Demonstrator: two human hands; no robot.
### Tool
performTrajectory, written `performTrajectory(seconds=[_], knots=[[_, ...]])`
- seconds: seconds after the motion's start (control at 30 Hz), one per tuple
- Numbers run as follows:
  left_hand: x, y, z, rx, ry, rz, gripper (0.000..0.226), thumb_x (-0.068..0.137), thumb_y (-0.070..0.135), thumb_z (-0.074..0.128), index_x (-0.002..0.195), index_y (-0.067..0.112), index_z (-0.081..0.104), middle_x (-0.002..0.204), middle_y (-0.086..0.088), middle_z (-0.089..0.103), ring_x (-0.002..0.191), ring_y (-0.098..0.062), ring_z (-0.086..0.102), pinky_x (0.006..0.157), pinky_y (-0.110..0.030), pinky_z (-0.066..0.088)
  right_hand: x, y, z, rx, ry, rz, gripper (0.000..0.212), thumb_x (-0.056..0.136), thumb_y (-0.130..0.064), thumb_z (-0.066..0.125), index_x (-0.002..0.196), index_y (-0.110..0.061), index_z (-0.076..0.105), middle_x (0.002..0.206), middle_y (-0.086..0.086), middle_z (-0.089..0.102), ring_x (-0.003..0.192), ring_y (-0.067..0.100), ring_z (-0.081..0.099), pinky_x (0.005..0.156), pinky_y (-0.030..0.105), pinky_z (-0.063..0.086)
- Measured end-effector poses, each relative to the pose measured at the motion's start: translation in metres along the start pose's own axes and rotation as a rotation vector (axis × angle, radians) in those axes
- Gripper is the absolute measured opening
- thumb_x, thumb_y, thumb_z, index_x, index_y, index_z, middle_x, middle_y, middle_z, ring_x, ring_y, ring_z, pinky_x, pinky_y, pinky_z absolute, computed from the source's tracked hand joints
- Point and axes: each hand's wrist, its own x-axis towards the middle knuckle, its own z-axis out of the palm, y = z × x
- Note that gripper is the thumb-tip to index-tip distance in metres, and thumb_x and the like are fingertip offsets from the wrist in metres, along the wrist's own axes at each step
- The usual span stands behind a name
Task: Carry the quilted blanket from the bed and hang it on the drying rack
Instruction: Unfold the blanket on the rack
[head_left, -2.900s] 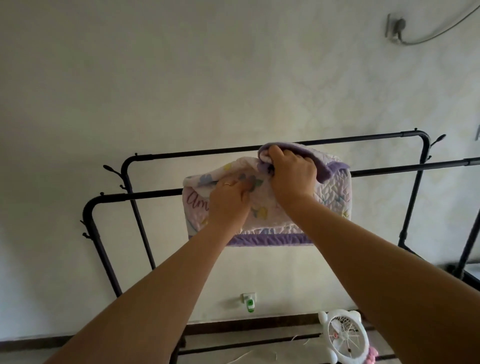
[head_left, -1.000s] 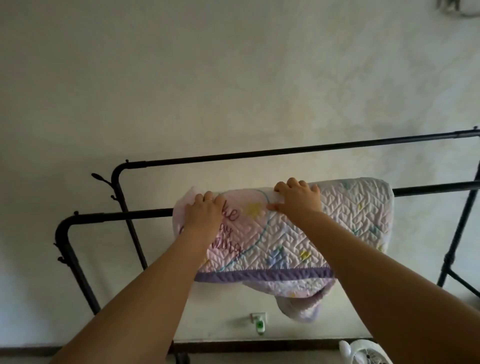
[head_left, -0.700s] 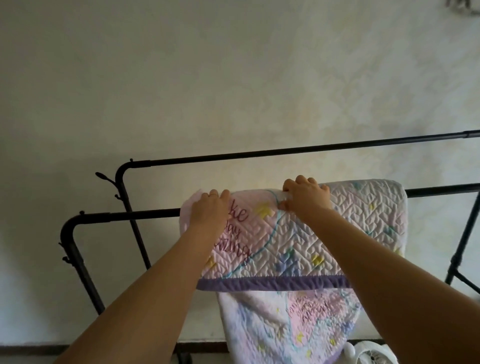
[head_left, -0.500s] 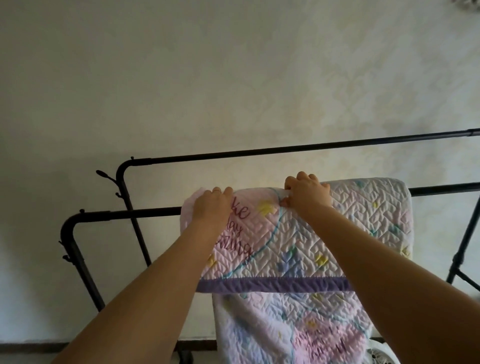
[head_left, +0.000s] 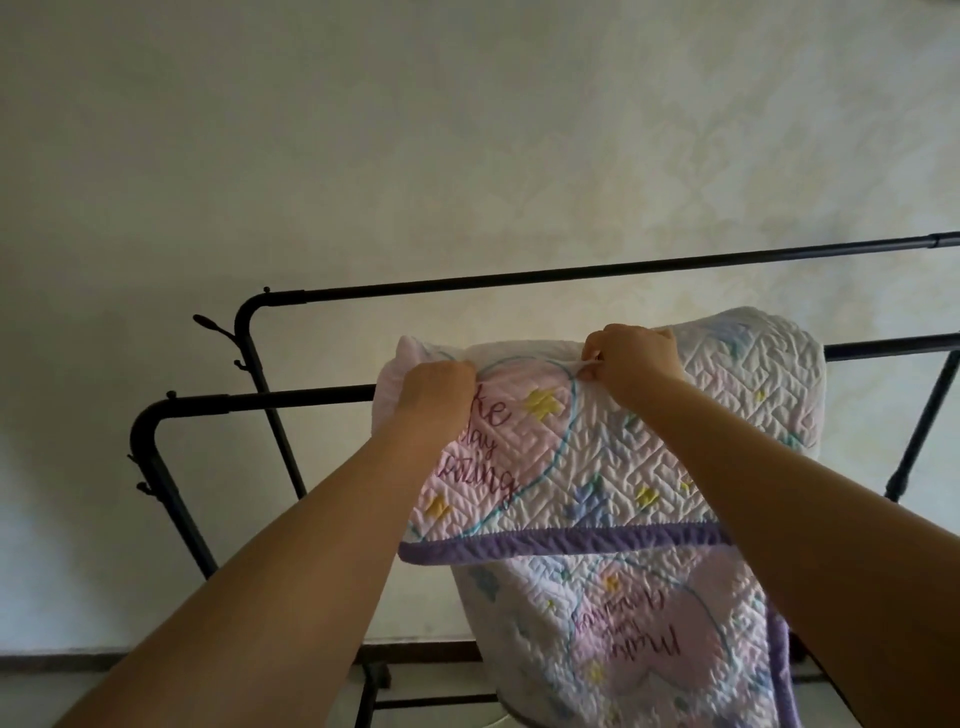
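The quilted blanket, white and pink with purple trim and cursive lettering, lies draped over the near bar of the black drying rack. A longer layer of it hangs down below the purple edge at lower right. My left hand grips the blanket's top fold near its left end. My right hand pinches the top fold near the middle, lifting the fabric slightly off the bar.
The rack's far bar runs higher behind, with small hooks at the left corners. A pale wall stands behind, with a dark skirting board at the floor. The rack's base bars cross below.
The folded blanket has come open across the near bar, and a lower layer has dropped down further. Both hands have bunched and lifted the top fold; the view has shifted slightly.
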Motion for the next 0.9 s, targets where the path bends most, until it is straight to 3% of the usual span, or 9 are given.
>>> performTrajectory(seconds=[0.1,0.2,0.33,0.47,0.57,0.67,0.73,0.83,0.9], knots=[[-0.021,0.004,-0.005,-0.002,0.015,-0.004,0.021,0.097,0.019,0.043,0.105,0.017,0.063,0.098,-0.006,0.066,0.093,-0.027,0.062,0.076,-0.036,0.048,-0.016,-0.001,-0.007,-0.019,-0.009,0.001,0.017,0.09,-0.045,0.058,0.102,-0.037,0.067,0.109,-0.007,0.066,0.102,0.019,0.061,0.094,0.037,0.036],[-0.038,0.007,-0.006,0.167,0.058,0.088,0.024,0.096,0.016,0.044,0.109,0.017,0.064,0.109,-0.004,0.066,0.103,-0.025,0.06,0.087,-0.035,0.046,-0.033,-0.004,-0.012,-0.039,-0.003,-0.001,0.014,0.09,-0.043,0.058,0.1,-0.038,0.067,0.108,-0.008,0.067,0.1,0.017,0.061,0.098,0.038,0.032],[-0.052,0.006,-0.002,0.193,0.023,0.153,0.041,0.087,0.019,0.053,0.127,0.019,0.051,0.133,-0.007,0.043,0.118,-0.032,0.042,0.093,-0.044,0.038,-0.06,-0.008,-0.015,-0.066,-0.034,-0.008,0.015,0.091,-0.042,0.057,0.102,-0.037,0.067,0.112,-0.008,0.066,0.107,0.018,0.058,0.108,0.044,0.027],[-0.074,0.006,-0.001,0.215,-0.128,0.169,0.042,0.088,0.024,0.049,0.129,0.033,0.046,0.137,0.004,0.04,0.123,-0.03,0.043,0.094,-0.057,0.036,-0.088,-0.008,-0.019,-0.127,-0.093,-0.053,0.02,0.086,-0.048,0.062,0.103,-0.04,0.067,0.121,-0.007,0.059,0.129,0.023,0.04,0.112,0.056,0.02],[-0.09,0.006,-0.005,0.162,-0.26,0.153,0.035,0.094,0.023,0.044,0.127,0.033,0.045,0.137,0.004,0.041,0.123,-0.03,0.045,0.092,-0.059,0.038,-0.106,-0.008,-0.02,-0.118,-0.075,-0.08,0.023,0.084,-0.051,0.062,0.103,-0.039,0.066,0.121,-0.006,0.06,0.132,0.024,0.038,0.113,0.062,0.012],[-0.102,0.006,-0.01,0.022,-0.41,0.177,0.032,0.098,0.017,0.042,0.127,0.026,0.046,0.135,-0.001,0.046,0.119,-0.027,0.049,0.096,-0.053,0.042,-0.119,-0.008,-0.017,-0.112,-0.033,-0.096,0.016,0.089,-0.048,0.056,0.099,-0.038,0.063,0.106,-0.003,0.067,0.122,0.02,0.05,0.116,0.057,0.007],[-0.11,0.008,-0.013,-0.108,-0.481,0.147,0.026,0.099,0.014,0.04,0.121,0.023,0.049,0.129,-0.005,0.053,0.112,-0.028,0.055,0.097,-0.049,0.044,-0.125,-0.008,-0.012,-0.16,0.006,-0.13,0.014,0.091,-0.045,0.053,0.096,-0.037,0.063,0.099,-0.002,0.068,0.115,0.019,0.055,0.114,0.048,0.014],[-0.12,0.014,-0.016,-0.235,-0.616,0.139,0.033,0.1,0.015,0.039,0.131,0.017,0.049,0.13,-0.007,0.055,0.112,-0.028,0.056,0.096,-0.035,0.044,-0.134,-0.005,-0.004,-0.162,0.018,-0.123,0.017,0.089,-0.047,0.054,0.099,-0.037,0.064,0.107,0.001,0.065,0.116,0.024,0.052,0.105,0.04,0.023],[-0.122,0.02,-0.014,-0.256,-0.655,0.096,0.02,0.097,0.018,0.046,0.114,0.013,0.056,0.119,-0.012,0.058,0.099,-0.027,0.057,0.082,-0.03,0.042,-0.138,0.0,0.002,-0.145,-0.053,-0.123,0.021,0.087,-0.052,0.056,0.102,-0.04,0.065,0.116,0.001,0.063,0.122,0.023,0.047,0.108,0.042,0.023]])
